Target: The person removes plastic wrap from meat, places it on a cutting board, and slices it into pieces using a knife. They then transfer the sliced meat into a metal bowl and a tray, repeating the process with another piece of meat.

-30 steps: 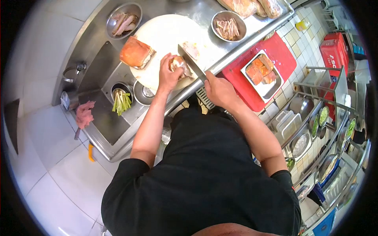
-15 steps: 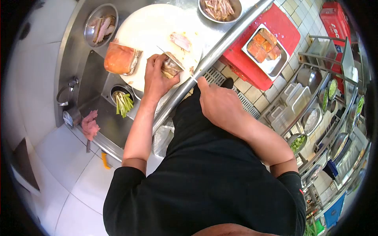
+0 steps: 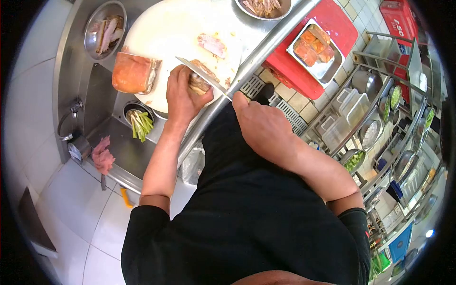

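My left hand (image 3: 184, 97) is closed around a browned chunk of meat (image 3: 198, 85), pressing it on the round white cutting board (image 3: 166, 31). My right hand (image 3: 261, 121) grips a knife (image 3: 205, 75) at the board's near edge; its handle is hidden in my fist. The blade lies across the chunk, just beyond my left fingers. A pale slice of meat (image 3: 212, 45) rests flat on the board past the blade. To the left, a larger orange-skinned block of meat (image 3: 135, 73) sits at the board's edge.
Metal bowls with meat strips stand at left (image 3: 87, 40) and top (image 3: 273, 18). Cut greens (image 3: 141, 124) sit in a container by the sink (image 3: 135, 159). A pink cloth (image 3: 102, 156) hangs over its rim. A metal tray (image 3: 328, 71) of meat blocks rests on a red surface (image 3: 342, 23).
The view has shifted, so the board and bowls appear further left and higher. The knife blade now shows more of its flat side over the chunk. Both hands keep their holds.
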`<state>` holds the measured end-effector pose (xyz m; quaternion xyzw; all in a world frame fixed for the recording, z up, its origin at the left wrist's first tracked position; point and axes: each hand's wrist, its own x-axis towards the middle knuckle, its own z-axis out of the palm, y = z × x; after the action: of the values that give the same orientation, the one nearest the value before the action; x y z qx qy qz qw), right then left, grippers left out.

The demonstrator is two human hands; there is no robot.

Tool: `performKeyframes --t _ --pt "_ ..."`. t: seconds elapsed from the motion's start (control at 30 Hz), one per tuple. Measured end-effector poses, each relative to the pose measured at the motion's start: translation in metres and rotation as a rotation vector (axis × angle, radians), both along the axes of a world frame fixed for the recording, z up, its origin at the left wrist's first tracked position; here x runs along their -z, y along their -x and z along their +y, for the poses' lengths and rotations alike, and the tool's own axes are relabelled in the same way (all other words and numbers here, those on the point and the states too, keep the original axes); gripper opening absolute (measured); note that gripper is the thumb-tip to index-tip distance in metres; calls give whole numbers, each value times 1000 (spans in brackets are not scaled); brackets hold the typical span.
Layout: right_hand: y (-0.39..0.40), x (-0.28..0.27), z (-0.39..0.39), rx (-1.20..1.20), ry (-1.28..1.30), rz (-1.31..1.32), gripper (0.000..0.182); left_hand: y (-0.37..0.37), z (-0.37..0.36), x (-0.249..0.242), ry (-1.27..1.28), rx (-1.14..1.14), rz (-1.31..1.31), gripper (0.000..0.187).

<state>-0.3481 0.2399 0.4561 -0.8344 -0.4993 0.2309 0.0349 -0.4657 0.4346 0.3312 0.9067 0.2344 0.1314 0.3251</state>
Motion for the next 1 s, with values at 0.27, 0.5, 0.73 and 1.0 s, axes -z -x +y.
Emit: performKeyframes --t 0.27,0.5,0.73,1.0 --pt "-18 9 31 16 -8 240 18 -2 0 3 -10 -21 22 79" --pt "-13 7 22 71 -23 229 14 -5 0 3 -59 -29 0 77" --pt "-20 7 25 56 56 334 16 -8 -2 2 -88 -41 -13 72" --pt "-20 48 39 35 -73 345 20 -4 -1 11 -55 -24 -45 80"
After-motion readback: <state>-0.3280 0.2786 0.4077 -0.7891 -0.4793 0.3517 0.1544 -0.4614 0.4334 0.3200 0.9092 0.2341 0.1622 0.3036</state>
